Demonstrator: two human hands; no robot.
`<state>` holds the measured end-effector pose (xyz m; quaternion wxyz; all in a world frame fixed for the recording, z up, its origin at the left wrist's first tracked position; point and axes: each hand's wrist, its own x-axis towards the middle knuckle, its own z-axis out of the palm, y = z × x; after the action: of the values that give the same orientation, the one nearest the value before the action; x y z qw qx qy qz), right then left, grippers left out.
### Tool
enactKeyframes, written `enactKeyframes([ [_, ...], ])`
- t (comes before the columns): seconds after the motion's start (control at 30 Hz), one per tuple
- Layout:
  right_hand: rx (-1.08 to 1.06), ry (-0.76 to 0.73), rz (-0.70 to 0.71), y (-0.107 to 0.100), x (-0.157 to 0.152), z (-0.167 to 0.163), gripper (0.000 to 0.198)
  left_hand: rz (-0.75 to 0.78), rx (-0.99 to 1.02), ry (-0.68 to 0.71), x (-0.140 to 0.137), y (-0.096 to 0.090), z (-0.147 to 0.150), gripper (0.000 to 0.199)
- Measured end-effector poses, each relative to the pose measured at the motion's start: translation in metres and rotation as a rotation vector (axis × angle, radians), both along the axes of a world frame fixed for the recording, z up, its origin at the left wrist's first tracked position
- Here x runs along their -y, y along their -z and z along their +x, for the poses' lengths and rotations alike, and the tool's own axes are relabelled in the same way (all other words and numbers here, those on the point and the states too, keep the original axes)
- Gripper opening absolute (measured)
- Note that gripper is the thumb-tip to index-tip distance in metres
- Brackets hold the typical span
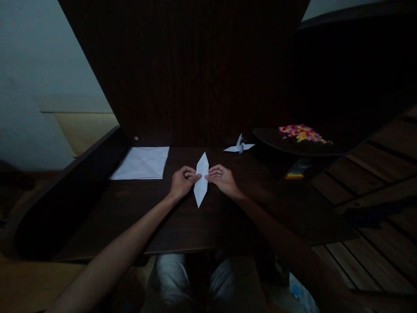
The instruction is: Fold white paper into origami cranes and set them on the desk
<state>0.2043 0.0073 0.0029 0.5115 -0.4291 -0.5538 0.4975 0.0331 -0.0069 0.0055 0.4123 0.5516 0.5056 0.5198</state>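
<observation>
"Mid-desk (pixel 182 234), between the front and back edges, what have we got?"

"Paper (pixel 201 187). White, folded long and narrow, one point toward the back edge, one toward the front. Flat on the desk or slightly raised, can't tell."

"Fingers?"

"Left hand (pixel 183 181): thumb on the paper's face at its left long edge, other fingers curled in, hardly any gap, paper pinched. Right hand (pixel 223 179) mirrors it on the right long edge. Whether fingertips reach underneath is hidden."

"Handling?"

"Light, I'd judge. Bendy as a sheet, stiffer where layers stack. Dry, so probably not very slippery. Fragile mostly at the points; they'd crumple or tear first."

"Best hold?"

"Long edges, about halfway along, where the thumbs sit. Light pinch, both sides. Keep off the points."

"Rest of the desk, quick."

"Sheets (pixel 143 163), white, near the back left corner, creases on top. Crane (pixel 241 148), white, wings spread, by the back edge, right of the paper. Beyond it, toward the back right corner, a shelf (pixel 276 147) with pink and yellow bits (pixel 301 133). Too dark to say what those are."
</observation>
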Motion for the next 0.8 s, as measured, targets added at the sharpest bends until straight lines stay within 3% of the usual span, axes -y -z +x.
enactKeyframes([
  [0.37, -0.024, -0.039, -0.079, -0.0052, 0.0031, -0.0010, 0.031, -0.049, 0.122, -0.026, 0.0045, -0.0076, 0.0034, 0.033],
  [0.8, -0.041, -0.064, -0.055, -0.0048, 0.0037, -0.0010, 0.029, -0.090, 0.153, 0.040, 0.0050, -0.0085, 0.0044, 0.033],
])
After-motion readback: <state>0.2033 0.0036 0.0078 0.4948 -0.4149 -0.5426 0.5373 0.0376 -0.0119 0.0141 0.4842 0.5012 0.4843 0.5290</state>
